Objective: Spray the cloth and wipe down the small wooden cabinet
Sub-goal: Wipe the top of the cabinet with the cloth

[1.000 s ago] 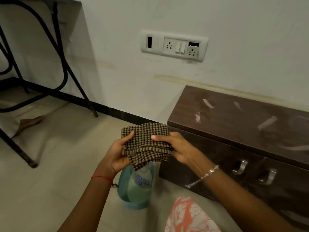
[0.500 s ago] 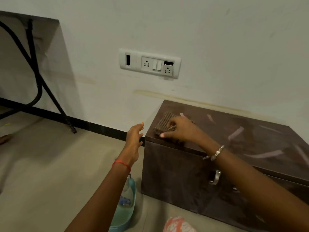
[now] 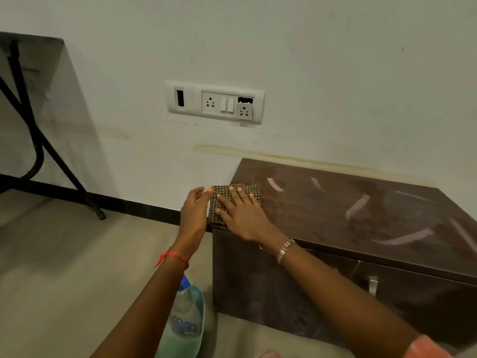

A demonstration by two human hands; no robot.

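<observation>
A folded brown checked cloth (image 3: 254,191) lies on the left front corner of the dark wooden cabinet (image 3: 348,213). My right hand (image 3: 241,213) lies flat on the cloth, fingers spread, pressing it to the top. My left hand (image 3: 193,211) hovers open just left of the cabinet's corner, fingertips near the cloth's edge, holding nothing. A clear spray bottle (image 3: 184,313) with a blue cap stands in a teal tub (image 3: 200,316) on the floor under my left forearm. Pale streaks mark the cabinet top.
The cabinet stands against a white wall with a switch and socket panel (image 3: 214,102). Metal handles (image 3: 372,285) are on its front doors. A black metal table frame (image 3: 38,148) stands at the left. Grey tiled floor (image 3: 64,267) stretches left of the cabinet.
The cloth went from both hands onto the cabinet top. My right hand now lies flat on it, nearer the corner. My left hand let go and moved close beside the cloth.
</observation>
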